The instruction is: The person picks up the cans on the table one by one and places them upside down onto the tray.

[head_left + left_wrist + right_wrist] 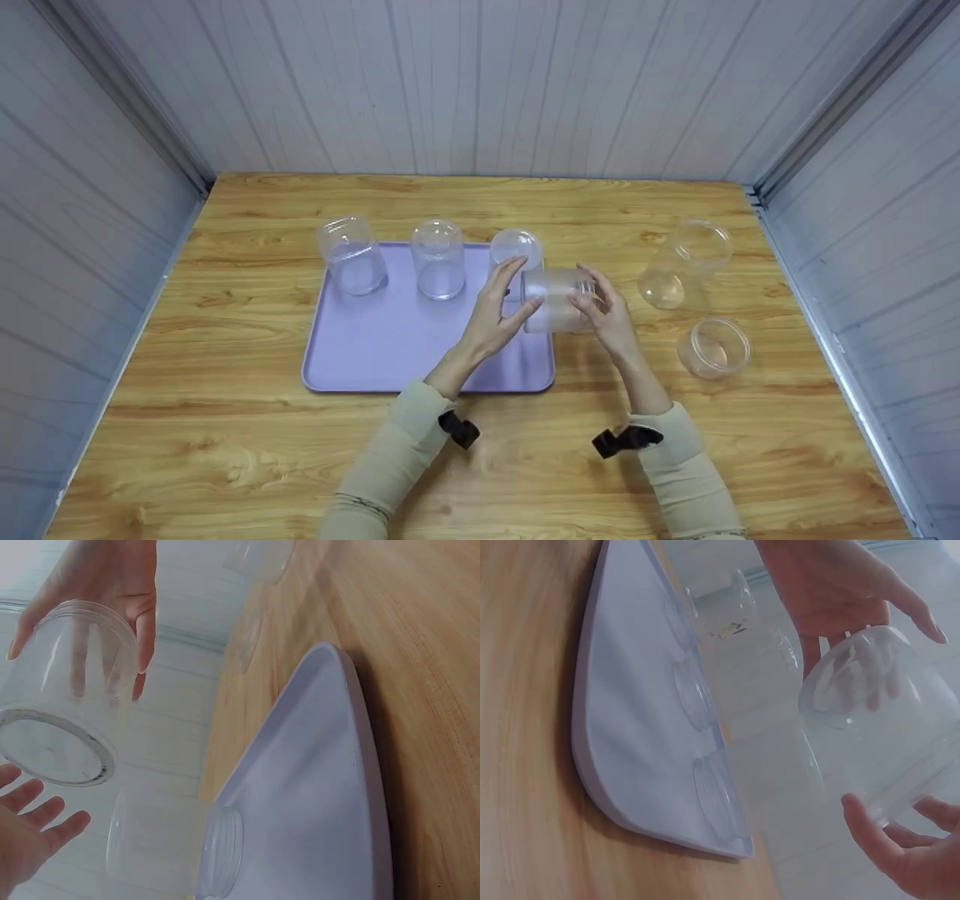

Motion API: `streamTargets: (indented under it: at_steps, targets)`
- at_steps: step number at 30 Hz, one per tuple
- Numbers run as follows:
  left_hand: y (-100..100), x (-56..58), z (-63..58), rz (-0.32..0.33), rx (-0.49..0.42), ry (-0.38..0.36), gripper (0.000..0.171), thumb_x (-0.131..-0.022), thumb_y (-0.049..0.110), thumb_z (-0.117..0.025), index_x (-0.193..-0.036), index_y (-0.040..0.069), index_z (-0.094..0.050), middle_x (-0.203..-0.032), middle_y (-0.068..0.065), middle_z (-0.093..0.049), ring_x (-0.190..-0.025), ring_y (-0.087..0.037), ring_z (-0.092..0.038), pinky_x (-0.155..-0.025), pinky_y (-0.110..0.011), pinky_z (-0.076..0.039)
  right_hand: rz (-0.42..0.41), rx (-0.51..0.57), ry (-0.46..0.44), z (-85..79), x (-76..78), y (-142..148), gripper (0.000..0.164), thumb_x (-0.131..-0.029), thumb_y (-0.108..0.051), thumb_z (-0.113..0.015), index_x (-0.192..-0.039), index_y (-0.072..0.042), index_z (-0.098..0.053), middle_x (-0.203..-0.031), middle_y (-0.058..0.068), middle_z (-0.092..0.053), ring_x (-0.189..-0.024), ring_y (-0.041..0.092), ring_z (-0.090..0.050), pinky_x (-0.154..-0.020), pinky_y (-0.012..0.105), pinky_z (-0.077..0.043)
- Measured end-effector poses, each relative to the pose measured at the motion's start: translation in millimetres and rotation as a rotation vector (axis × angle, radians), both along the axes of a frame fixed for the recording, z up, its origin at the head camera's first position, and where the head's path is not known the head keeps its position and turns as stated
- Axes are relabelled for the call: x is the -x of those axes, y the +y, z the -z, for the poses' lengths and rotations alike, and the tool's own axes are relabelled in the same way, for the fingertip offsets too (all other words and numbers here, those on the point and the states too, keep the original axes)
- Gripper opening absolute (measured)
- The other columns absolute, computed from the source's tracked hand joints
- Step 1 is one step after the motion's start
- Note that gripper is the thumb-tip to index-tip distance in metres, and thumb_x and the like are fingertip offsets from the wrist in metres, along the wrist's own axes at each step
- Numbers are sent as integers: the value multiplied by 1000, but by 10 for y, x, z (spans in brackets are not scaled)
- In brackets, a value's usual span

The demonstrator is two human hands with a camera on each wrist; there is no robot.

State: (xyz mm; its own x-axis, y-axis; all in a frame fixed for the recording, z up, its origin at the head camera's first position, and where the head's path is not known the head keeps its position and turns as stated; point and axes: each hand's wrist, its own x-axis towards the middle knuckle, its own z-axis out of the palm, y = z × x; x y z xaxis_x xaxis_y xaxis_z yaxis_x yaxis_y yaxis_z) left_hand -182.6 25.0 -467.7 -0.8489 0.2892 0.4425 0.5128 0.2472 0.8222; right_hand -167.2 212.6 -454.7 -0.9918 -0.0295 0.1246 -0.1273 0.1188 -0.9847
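A clear plastic jar (556,300) lies on its side in the air over the tray's right edge. My right hand (613,321) grips it round the threaded mouth end, thumb in front and fingers behind. My left hand (489,319) is at the base end, its fingers spread and fairly straight. In the left wrist view those left fingers (45,817) show just below the base of the jar (64,690). Through the clear wall of the jar (885,712), the right wrist view shows left fingers behind the base.
Three clear jars, one at the left (352,259), one in the middle (439,259) and one at the right (516,247), stand along the back of the purple tray (375,360). Right of the tray are a tall clear jar (686,262) and a short wide one (715,349). Pale walls enclose the wooden table.
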Motion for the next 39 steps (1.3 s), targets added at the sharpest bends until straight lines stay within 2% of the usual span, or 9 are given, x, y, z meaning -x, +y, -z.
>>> streamTargets:
  at_steps: [4,9,14,16,20,23,27,34,39]
  targets:
    - [-8,-14,12,25,-31,0,74,-82,52,-50,-136,4,-30,-134,-10,-34,-118,-21,-36,-84,-41,-44,-19,75,-46,-8,-27,-18,48,-87,-13,-53,-132,-6,-39,-137,11,-36,-115,27,-43,-93,39,-37]
    - [-11,-38,6,44,-44,12,75,-78,33,-63,-136,3,-27,-131,-14,-36,-113,-21,-39,-79,-38,-46,-46,143,-86,-17,-48,-31,48,-88,-14,-50,-133,-5,-37,-139,11,-32,-102,34,-53,-91,38,-39]
    - [-22,-145,-170,66,-73,1,73,-75,15,-68,-133,-4,-29,-125,-21,-38,-108,-31,-41,-75,-43,-46,-71,201,-108,-37,-66,-46,47,-89,-13,-47,-133,-1,-35,-137,16,-31,-93,37,-57,-82,37,-46]
    - [-30,-201,-262,74,-82,-13,71,-75,13,-67,-131,-6,-30,-123,-22,-39,-105,-34,-41,-74,-45,-46,-82,229,-117,-42,-71,-50,47,-89,-13,-46,-133,-1,-35,-137,16,-31,-96,41,-54,-84,42,-44]
    - [-41,-265,-346,83,-85,-42,69,-75,12,-67,-131,-6,-30,-118,-18,-41,-103,-33,-42,-73,-41,-46,-103,234,-132,-39,-88,-52,47,-89,-17,-46,-134,-5,-35,-140,13,-27,-122,37,-32,-98,50,-27]
    - [-48,-279,-341,90,-102,-50,69,-75,11,-68,-131,-6,-31,-115,-19,-42,-100,-34,-42,-72,-41,-47,-114,245,-146,-30,-103,-56,48,-90,-19,-45,-135,-6,-35,-139,14,-27,-128,30,-22,-100,50,-22]
    - [-62,-281,-324,93,-138,-31,69,-73,9,-70,-128,-8,-34,-112,-23,-43,-97,-39,-43,-68,-49,-46,-125,303,-175,-5,-104,-69,49,-90,-15,-43,-136,-2,-30,-132,21,-35,-116,34,-39,-92,42,-38]
    - [-62,-303,-365,65,-117,-25,69,-69,10,-73,-125,-7,-38,-111,-23,-44,-96,-38,-44,-68,-47,-46,-165,382,-175,13,-116,-47,54,-89,-16,-47,-137,0,-26,-142,17,-18,-117,31,-37,-83,34,-46]
    - [-43,-221,-180,24,-83,-28,73,-68,17,-76,-128,-1,-39,-113,-16,-45,-97,-30,-45,-66,-42,-46,-155,348,-166,30,-139,3,56,-88,-20,-52,-136,-1,-29,-139,19,-27,-111,27,-46,-80,33,-47]
